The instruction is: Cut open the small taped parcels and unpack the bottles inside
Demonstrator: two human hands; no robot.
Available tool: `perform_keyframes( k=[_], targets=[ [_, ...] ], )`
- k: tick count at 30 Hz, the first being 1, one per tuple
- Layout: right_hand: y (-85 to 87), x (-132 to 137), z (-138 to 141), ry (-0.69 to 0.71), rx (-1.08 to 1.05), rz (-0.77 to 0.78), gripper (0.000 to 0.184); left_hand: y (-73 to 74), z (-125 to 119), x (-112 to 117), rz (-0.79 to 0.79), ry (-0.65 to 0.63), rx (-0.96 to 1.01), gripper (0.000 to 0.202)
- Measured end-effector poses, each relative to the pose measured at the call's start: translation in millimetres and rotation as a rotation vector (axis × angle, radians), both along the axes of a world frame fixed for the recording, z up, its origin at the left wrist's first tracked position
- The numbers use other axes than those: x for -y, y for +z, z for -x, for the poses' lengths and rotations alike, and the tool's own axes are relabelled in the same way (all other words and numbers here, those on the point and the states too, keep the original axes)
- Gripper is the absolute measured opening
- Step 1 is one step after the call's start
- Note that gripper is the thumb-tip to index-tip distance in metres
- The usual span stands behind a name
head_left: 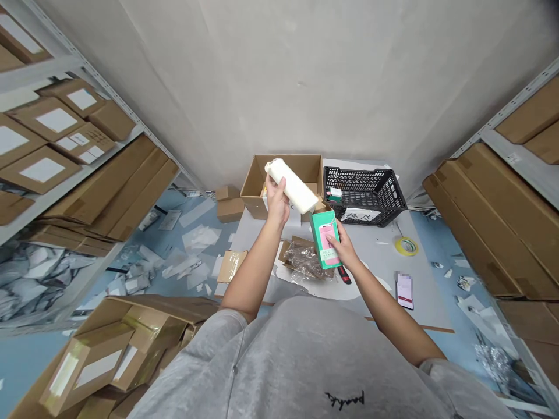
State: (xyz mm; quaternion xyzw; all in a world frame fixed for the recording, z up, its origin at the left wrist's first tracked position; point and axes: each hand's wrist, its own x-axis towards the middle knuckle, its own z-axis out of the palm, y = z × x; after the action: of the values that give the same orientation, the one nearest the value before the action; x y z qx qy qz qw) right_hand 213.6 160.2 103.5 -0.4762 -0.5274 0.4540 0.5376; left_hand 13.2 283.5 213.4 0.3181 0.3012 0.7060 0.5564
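Observation:
My left hand [278, 201] is closed around a white bottle [293, 185], held tilted in the air above an open cardboard box [257, 174]. My right hand [345, 247] grips a green carton with a pink picture [325, 237] by its lower end, just below and right of the bottle. The bottle's base nearly touches the carton's top. Under the hands on the grey table [384, 262] lies a crumpled clear plastic wrapper [305, 259] on a small flattened box.
A black plastic crate [367, 189] stands right of the open box. A yellow tape roll [406, 246], a phone [404, 290] and a red-handled tool [344, 274] lie on the table. Shelves of cartons line both sides; more boxes [109, 349] and paper scraps cover the floor.

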Motion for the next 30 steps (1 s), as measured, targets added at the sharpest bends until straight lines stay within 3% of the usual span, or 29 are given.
perform_keyframes(
  k=[3,7,21,30],
  targets=[
    [4.3,3.2,1.1,0.059,0.025,-0.030,0.080,13.7,-3.9,-11.3,-0.085,0.017,-0.013,0.095],
    [13.2,5.5,1.1,0.088,0.050,-0.047,0.080,19.9,-10.6,-13.1,-0.137,-0.037,-0.040,0.099],
    [15.1,3.5,-2.3,0.075,0.020,-0.048,0.084,4.7,-17.6,-9.6,-0.078,-0.096,-0.070,0.097],
    [5.0,-4.1,-0.2,0.084,-0.017,-0.053,0.091,15.2,-8.4,-5.2,-0.238,-0.030,-0.261,0.102]
  ],
)
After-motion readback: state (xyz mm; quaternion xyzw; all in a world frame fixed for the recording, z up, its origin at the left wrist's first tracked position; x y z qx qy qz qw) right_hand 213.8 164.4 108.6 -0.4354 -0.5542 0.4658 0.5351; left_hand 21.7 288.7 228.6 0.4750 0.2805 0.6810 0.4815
